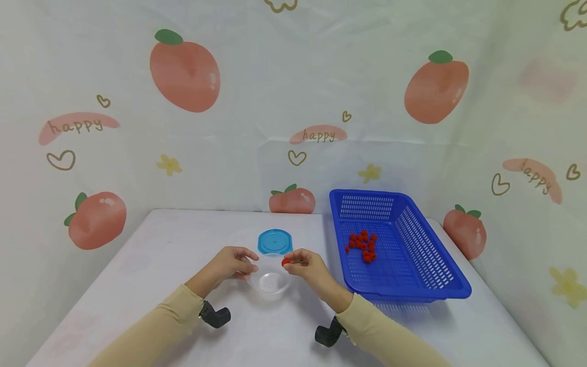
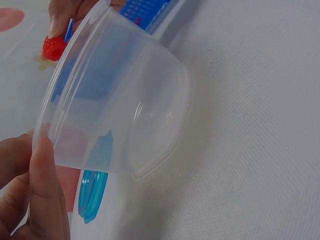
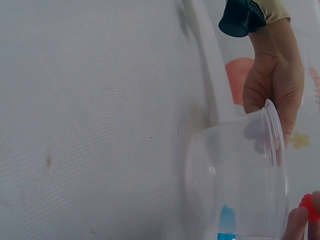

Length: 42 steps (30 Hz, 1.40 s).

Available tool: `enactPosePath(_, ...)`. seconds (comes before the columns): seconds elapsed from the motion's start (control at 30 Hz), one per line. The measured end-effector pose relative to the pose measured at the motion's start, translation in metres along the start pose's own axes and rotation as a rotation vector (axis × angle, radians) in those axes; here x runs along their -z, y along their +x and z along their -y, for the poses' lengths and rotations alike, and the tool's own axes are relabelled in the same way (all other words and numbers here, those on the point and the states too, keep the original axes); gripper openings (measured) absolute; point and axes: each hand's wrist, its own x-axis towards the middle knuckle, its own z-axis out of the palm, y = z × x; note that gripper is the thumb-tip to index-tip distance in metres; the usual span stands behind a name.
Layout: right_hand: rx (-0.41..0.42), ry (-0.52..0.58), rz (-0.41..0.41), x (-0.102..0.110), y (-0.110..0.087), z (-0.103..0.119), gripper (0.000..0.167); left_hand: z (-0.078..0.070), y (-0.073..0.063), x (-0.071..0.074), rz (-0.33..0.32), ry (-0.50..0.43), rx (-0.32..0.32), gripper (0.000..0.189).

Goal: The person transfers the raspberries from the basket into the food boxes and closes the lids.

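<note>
A clear plastic bowl (image 1: 270,282) stands upright on the white table in front of me. My left hand (image 1: 233,263) pinches its rim on the left side; in the left wrist view the thumb and fingers (image 2: 44,170) lie on either side of that rim. At the bowl's right edge, my right hand (image 1: 309,265) pinches a red raspberry (image 1: 286,261) between thumb and fingertips. The same raspberry (image 2: 54,48) shows above rim level in the left wrist view. Nothing is visible inside the bowl (image 3: 235,170).
Just behind the bowl lies a blue lid (image 1: 275,240). To the right stands a blue slotted basket (image 1: 412,294) with several more raspberries (image 1: 365,245) loose on its left side. A printed cloth wall (image 1: 229,173) borders the table at the back.
</note>
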Motion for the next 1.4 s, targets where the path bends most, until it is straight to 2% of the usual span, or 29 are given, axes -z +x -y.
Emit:
enactPosePath(0.6, 0.03, -0.013, 0.002, -0.0012, 0.0, 0.0038, 0.026, 0.0005, 0.0022, 0.0009, 0.008, -0.015, -0.003, 0.029)
enactPosePath(0.87, -0.001, -0.048, -0.012, -0.0015, -0.0016, 0.0066, 0.029, 0.0014, 0.0024, 0.0018, 0.025, -0.027, -0.014, 0.032)
enactPosePath(1.4, -0.017, -0.075, 0.002, 0.0007, 0.0008, 0.0042, 0.03, 0.0027, 0.0036, 0.001, 0.014, -0.001, -0.009, 0.031)
